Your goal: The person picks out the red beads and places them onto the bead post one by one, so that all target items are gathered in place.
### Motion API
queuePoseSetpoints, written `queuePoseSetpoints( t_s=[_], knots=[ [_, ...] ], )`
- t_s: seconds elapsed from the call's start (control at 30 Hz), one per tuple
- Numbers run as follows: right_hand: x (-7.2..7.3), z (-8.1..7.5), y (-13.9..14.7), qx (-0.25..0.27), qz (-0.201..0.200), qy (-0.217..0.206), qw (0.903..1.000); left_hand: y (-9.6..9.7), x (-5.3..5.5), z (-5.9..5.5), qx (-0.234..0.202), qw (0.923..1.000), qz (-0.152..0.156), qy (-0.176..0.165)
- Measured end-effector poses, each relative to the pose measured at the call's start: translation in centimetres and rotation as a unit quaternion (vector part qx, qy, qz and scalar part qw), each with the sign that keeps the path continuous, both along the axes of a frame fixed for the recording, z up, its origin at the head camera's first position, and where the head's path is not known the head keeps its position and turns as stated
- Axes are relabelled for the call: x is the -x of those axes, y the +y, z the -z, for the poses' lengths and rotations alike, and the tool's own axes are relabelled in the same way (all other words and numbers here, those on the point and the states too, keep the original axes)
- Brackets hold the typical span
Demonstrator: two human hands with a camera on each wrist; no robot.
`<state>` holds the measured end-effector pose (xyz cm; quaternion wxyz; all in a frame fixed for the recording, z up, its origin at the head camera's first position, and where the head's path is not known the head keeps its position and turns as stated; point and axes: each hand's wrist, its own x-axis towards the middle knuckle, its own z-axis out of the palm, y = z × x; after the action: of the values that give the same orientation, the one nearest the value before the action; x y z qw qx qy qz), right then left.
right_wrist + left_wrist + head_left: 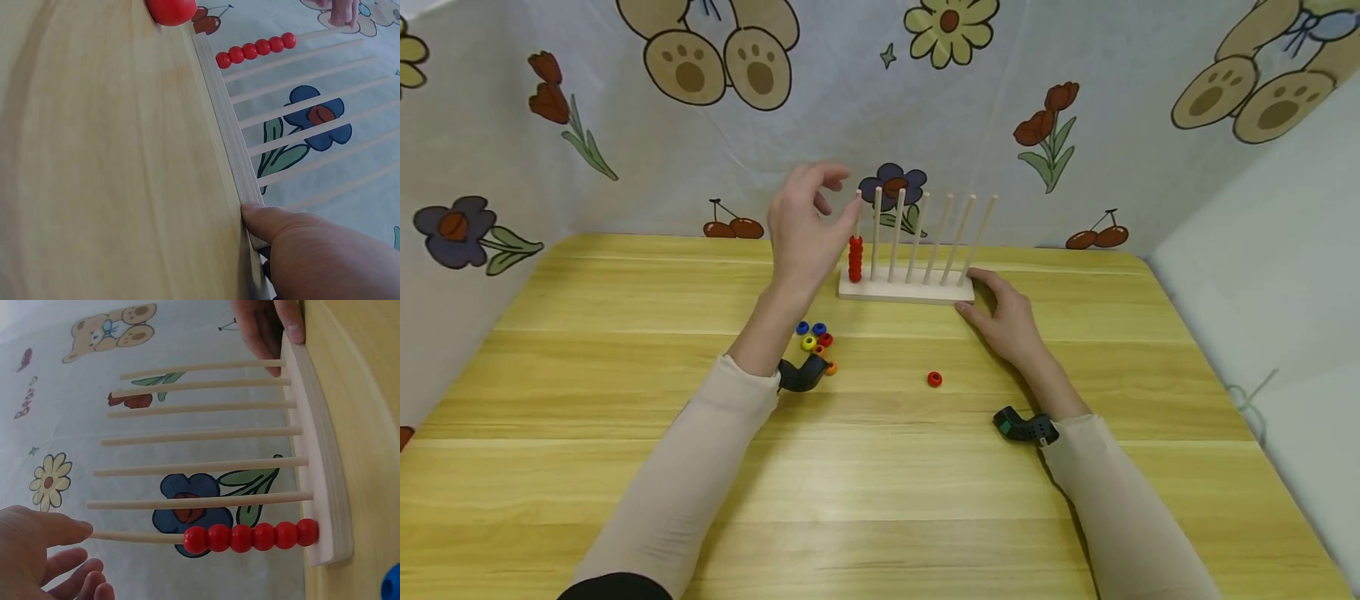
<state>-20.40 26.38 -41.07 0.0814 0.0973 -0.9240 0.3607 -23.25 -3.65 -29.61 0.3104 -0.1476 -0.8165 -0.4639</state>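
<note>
A wooden peg stand (906, 290) with a row of upright pegs is at the back of the table. Several red beads (855, 260) are stacked on its leftmost peg. My left hand (808, 221) is raised beside the top of that peg, with the thumb (69, 530) right at the peg's tip and the other fingers loosely bent, no bead between them. With thumb and fingers on either side, my right hand (1003, 325) grips the right end of the base. In the right wrist view the thumb (269, 222) presses the base's front edge.
A single red bead (934, 379) lies on the table in front of the stand. Blue, yellow, red and orange beads lie in a group by my left wrist, among them a yellow bead (808, 342). A printed cloth (820, 133) hangs behind the table.
</note>
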Motion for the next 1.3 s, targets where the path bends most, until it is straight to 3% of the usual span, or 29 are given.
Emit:
queuePoseSetpoints(
  t_s=[0.17,0.3,0.47,0.63,0.8,1.03,1.17,1.3],
  knots=[
    [-0.1,0.2,-0.1,-0.001,0.001,-0.001,1.0000,-0.1,-1.0,1.5,0.001,0.9981,0.039,0.048],
    [-0.1,0.2,0.0,-0.003,0.002,0.001,1.0000,-0.2,-1.4,2.5,0.007,0.9963,0.051,0.070],
    [-0.1,0.2,0.2,-0.002,0.002,-0.005,1.0000,0.0,-1.8,3.6,0.014,0.9955,0.067,0.065],
    [-0.1,0.3,0.3,-0.002,0.002,-0.006,1.0000,1.0,-2.3,5.1,0.044,0.9924,0.114,0.017],
    [-0.2,0.2,0.3,-0.004,0.001,-0.004,1.0000,1.8,-2.5,6.6,0.093,0.9832,0.153,-0.034],
    [-0.1,0.0,0.1,-0.003,-0.002,0.005,1.0000,1.9,-2.7,6.8,0.111,0.9701,0.186,-0.109],
    [0.0,0.0,-0.1,-0.002,-0.002,0.004,1.0000,2.2,-3.1,6.9,0.124,0.9530,0.226,-0.159],
    [0.1,0.0,-0.1,-0.002,-0.001,0.003,1.0000,3.0,-3.6,7.2,0.171,0.9267,0.280,-0.183]
  ],
)
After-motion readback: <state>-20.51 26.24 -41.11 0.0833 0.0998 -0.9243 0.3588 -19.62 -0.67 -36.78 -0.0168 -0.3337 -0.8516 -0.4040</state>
